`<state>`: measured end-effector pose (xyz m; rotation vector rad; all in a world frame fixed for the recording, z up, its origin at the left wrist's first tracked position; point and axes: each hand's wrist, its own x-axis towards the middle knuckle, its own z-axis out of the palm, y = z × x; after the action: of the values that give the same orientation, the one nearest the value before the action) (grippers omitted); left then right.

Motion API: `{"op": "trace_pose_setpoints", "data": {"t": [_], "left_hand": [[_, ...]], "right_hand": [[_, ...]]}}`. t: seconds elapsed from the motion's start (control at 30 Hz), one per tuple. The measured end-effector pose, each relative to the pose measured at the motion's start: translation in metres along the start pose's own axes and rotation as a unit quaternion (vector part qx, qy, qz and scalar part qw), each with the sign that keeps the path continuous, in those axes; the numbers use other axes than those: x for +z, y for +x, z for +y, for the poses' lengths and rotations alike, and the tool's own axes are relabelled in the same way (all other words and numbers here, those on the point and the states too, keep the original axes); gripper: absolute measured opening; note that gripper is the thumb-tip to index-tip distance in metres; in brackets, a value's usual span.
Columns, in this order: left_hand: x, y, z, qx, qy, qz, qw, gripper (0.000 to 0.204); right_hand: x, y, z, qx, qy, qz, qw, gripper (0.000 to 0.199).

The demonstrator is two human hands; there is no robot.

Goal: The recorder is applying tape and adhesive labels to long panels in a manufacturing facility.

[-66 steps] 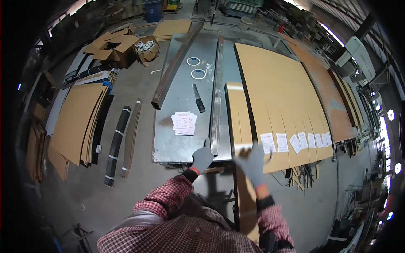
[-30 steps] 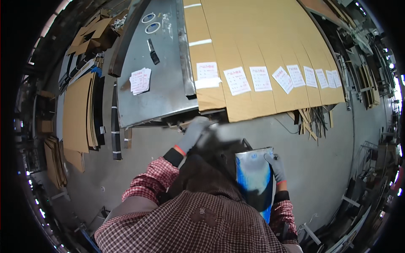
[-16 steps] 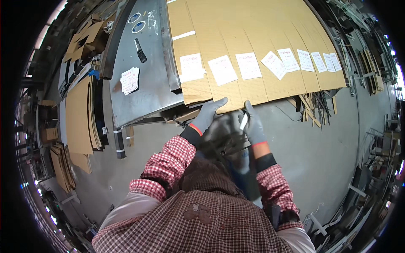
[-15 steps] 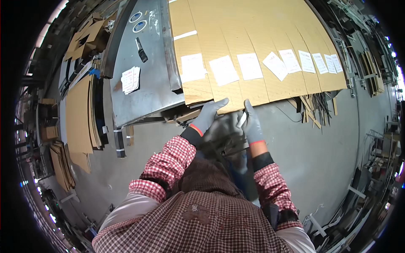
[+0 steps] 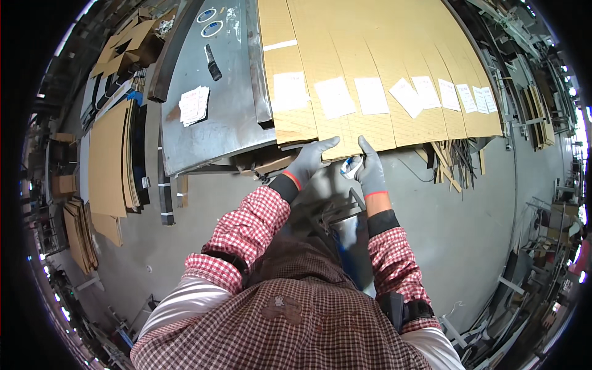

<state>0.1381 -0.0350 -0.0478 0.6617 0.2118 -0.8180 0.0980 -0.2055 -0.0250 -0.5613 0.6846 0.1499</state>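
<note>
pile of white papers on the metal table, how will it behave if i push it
The pile of white papers will probably slide apart, since its edges are uneven and no band shows. Each sheet looks thin, so likely light and floppy.

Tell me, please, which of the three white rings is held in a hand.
The white ring in the right hand, by the cardboard's near edge. The other two rings lie on the metal table.

Open floor (image 5: 456,228) at right, cardboard (image 5: 382,55) ahead
</note>
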Motion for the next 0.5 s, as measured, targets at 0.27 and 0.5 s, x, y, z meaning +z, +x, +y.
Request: {"op": "trace_pose_setpoints", "data": {"t": [0.27, 0.5], "left_hand": [[0.022, -0.025, 0.016, -0.021, 0.022, -0.007, 1.000, 0.049], [0.012, -0.020, 0.013, -0.008, 0.073, -0.016, 0.997, 0.041]], "right_hand": [[0.006, -0.009, -0.022, 0.100, 0.030, 0.007, 0.995, 0.029], [0.006, -0.016, -0.018, 0.071, -0.130, 0.019, 0.989, 0.026]]}}
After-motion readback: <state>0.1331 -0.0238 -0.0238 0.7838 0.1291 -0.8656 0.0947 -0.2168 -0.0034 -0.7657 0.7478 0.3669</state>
